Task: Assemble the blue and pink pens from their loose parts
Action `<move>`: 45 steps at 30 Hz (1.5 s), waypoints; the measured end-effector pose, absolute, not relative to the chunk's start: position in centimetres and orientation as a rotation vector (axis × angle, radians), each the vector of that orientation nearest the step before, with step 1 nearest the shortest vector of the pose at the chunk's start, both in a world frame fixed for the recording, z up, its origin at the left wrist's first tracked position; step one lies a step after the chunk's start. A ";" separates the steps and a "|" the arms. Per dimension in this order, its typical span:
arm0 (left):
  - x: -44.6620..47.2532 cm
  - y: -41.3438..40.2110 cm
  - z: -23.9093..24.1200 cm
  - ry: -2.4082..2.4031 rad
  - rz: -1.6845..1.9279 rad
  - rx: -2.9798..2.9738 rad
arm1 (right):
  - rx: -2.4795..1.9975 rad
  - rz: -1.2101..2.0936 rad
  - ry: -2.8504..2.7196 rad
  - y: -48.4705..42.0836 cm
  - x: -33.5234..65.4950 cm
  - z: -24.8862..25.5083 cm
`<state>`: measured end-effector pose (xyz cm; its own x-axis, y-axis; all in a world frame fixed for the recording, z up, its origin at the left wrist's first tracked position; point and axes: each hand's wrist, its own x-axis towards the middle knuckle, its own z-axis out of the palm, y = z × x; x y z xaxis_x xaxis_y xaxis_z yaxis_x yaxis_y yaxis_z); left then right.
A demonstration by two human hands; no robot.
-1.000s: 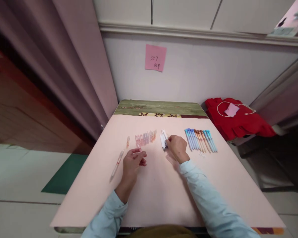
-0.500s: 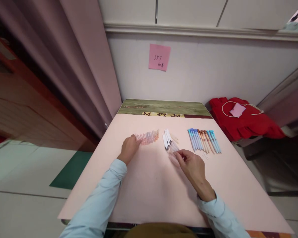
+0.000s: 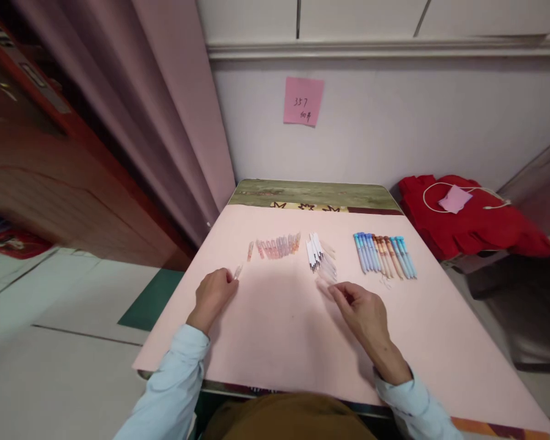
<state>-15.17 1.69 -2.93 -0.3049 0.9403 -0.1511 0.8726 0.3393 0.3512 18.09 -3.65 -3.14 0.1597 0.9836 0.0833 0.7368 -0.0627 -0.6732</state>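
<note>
My left hand (image 3: 214, 298) is closed, fingertips pinching a small clear pen tube (image 3: 238, 271) just above the table. Beyond it a row of similar clear tubes with pink, lilac and orange patterns (image 3: 278, 246) lies on the table, one orange-tinted tube (image 3: 250, 251) apart at its left end. My right hand (image 3: 360, 308) pinches a pale translucent pen barrel (image 3: 323, 286), pointing away from me to the left. White pen refills with dark tips (image 3: 313, 252) lie close to it, beside more pale pieces (image 3: 329, 266). Several whole pens in blue, brown and turquoise (image 3: 385, 255) form a row to the right.
Small clear bits (image 3: 385, 282) lie below the pens. The pink-covered table (image 3: 279, 342) meets the wall with its green far edge (image 3: 256, 190). A red cloth (image 3: 476, 229) with a white cable sits to the right. A curtain (image 3: 183, 91) hangs at left.
My left hand has drawn back from the tube row towards me and to the left, now with a clear tube in its fingertips. My right hand keeps its pinch. The view has shifted slightly.
</note>
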 end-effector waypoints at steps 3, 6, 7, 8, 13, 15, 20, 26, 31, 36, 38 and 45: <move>-12.5 1.9 -2.4 2.025 0.650 1.440 | -1.655 0.771 -1.595 -4.4 15.9 -2.9; -8.2 1.4 -2.2 1.488 0.914 1.060 | -1.401 1.287 -1.410 -4.9 13.5 -2.8; -6.7 1.1 -2.3 1.346 0.938 0.974 | -1.342 1.428 -1.317 -5.0 12.8 -2.7; -5.2 0.8 -2.4 1.225 0.933 0.904 | -1.298 1.526 -1.231 -5.0 12.3 -2.7; -0.8 -0.5 -2.7 0.956 1.045 0.745 | -1.206 1.610 -0.919 -4.7 12.4 -2.4; -0.3 -0.9 -2.5 0.850 1.017 0.694 | -1.125 1.673 -0.817 -4.8 13.0 -2.3; -0.1 -1.6 -1.9 0.691 0.933 0.545 | -0.812 2.069 -0.442 -5.2 14.2 -2.4; 0.8 -1.1 -2.1 0.664 0.973 0.608 | -0.710 2.192 -0.318 -4.8 14.7 -2.4; 1.4 -0.6 -2.5 0.786 1.073 0.582 | -1.021 1.765 -0.770 -4.1 14.3 -2.3; 1.0 -0.4 -2.6 0.838 1.145 0.525 | -1.281 1.636 -0.910 -3.5 13.8 -2.8; 0.9 -0.5 -2.8 0.838 1.137 0.522 | -1.299 1.689 -0.901 -3.5 13.7 -3.3; 1.0 -1.7 -3.8 0.919 1.283 0.388 | -1.296 1.431 -0.905 -4.0 13.0 -5.4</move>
